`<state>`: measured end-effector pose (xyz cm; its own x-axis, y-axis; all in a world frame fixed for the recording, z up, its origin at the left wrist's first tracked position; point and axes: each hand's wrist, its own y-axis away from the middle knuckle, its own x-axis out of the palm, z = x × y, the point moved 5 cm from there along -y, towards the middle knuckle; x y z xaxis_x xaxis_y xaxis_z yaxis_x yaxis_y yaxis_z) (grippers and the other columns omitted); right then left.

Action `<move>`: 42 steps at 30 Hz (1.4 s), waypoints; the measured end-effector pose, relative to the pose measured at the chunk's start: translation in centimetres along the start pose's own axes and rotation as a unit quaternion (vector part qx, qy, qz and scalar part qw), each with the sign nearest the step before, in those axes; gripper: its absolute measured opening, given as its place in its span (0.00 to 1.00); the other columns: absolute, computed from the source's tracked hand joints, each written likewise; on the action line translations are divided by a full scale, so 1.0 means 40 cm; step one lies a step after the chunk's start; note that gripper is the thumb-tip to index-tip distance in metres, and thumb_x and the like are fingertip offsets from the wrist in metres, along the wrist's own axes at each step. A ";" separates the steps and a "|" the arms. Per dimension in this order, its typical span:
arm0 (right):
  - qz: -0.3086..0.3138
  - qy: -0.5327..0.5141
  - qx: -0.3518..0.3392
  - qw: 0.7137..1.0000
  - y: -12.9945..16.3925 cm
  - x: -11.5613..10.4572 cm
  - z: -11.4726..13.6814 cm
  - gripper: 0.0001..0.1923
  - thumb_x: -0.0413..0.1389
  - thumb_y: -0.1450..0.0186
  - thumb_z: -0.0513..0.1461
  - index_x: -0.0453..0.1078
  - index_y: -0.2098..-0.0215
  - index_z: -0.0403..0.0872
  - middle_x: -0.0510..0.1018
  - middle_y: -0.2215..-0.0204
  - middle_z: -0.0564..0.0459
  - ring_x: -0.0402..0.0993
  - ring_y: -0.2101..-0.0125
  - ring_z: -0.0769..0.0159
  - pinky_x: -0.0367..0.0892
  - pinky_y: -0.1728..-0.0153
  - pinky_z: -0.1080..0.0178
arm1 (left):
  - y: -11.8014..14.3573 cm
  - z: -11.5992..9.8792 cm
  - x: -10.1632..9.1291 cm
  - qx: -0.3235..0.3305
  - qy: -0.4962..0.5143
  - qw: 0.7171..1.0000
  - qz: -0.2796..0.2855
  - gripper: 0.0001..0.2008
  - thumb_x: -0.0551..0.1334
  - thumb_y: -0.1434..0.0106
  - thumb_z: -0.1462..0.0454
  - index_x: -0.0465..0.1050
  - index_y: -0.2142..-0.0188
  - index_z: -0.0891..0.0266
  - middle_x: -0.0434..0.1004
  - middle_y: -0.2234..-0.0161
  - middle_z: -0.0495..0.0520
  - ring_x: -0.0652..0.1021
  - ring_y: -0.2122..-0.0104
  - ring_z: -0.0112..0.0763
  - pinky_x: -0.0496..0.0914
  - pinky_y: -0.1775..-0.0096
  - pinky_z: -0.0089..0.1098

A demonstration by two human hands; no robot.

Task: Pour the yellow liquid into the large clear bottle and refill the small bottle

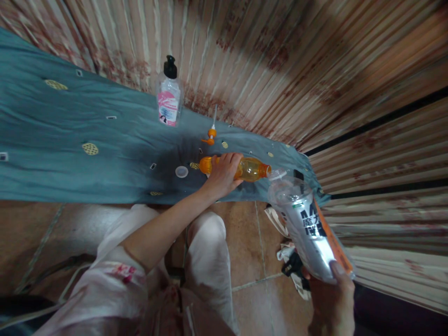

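My left hand (226,173) is wrapped around an orange see-through bottle (252,169), which lies tilted nearly level with its uncapped mouth to the right. Low on the right, my right hand (332,291) grips the base end of a clear plastic bottle (304,226) with a silver and orange label. The two bottle mouths meet or nearly meet; I cannot tell whether they touch. Beyond my left hand lies an orange pump head (211,134) with a thin tube. A small round whitish cap or lid (181,171) rests left of the orange bottle.
A clear bottle with a black top (169,100) and pink label stands at the back of the teal cloth (122,140). Pleated curtains (245,56) hang behind and to the right. Shoes or sandals (296,268) lie on the tiled floor (248,247) below.
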<state>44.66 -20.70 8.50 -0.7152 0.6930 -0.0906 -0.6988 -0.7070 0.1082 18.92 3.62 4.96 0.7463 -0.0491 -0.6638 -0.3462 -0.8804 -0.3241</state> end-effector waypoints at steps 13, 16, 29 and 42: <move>0.004 0.018 -0.008 1.000 -0.003 -0.003 0.001 0.27 0.62 0.43 0.51 0.75 0.50 0.47 0.77 0.60 0.46 0.72 0.66 0.57 0.60 0.79 0.64 | -0.001 0.003 0.005 -0.004 -0.004 1.000 0.002 0.33 0.72 0.42 0.64 0.62 0.41 0.63 0.73 0.41 0.67 0.72 0.41 0.55 0.62 0.42 0.53; 0.013 0.025 -0.017 0.999 -0.005 -0.006 -0.001 0.29 0.62 0.42 0.51 0.74 0.47 0.47 0.77 0.59 0.45 0.73 0.66 0.57 0.60 0.78 0.63 | -0.001 0.003 0.005 0.000 -0.001 1.000 -0.005 0.32 0.72 0.42 0.64 0.62 0.41 0.62 0.73 0.41 0.66 0.72 0.42 0.55 0.62 0.42 0.54; 0.005 0.022 -0.008 1.000 -0.011 -0.013 -0.009 0.28 0.62 0.43 0.51 0.75 0.48 0.47 0.77 0.58 0.46 0.73 0.67 0.57 0.61 0.78 0.63 | 0.000 0.004 0.005 0.002 0.002 1.000 -0.007 0.32 0.72 0.41 0.64 0.63 0.40 0.61 0.73 0.41 0.66 0.72 0.41 0.55 0.62 0.42 0.53; 0.001 0.011 -0.004 1.000 -0.011 -0.013 -0.007 0.31 0.62 0.43 0.51 0.74 0.45 0.47 0.77 0.56 0.45 0.73 0.66 0.57 0.61 0.79 0.64 | -0.001 -0.001 -0.001 -0.005 0.004 1.000 0.005 0.33 0.72 0.42 0.64 0.63 0.40 0.63 0.73 0.40 0.67 0.71 0.41 0.56 0.62 0.41 0.54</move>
<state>45.33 -20.80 8.21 -0.7173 0.6879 -0.1111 -0.6967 -0.7104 0.0996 18.94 3.64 5.03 0.7471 -0.0611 -0.6619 -0.3473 -0.8849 -0.3104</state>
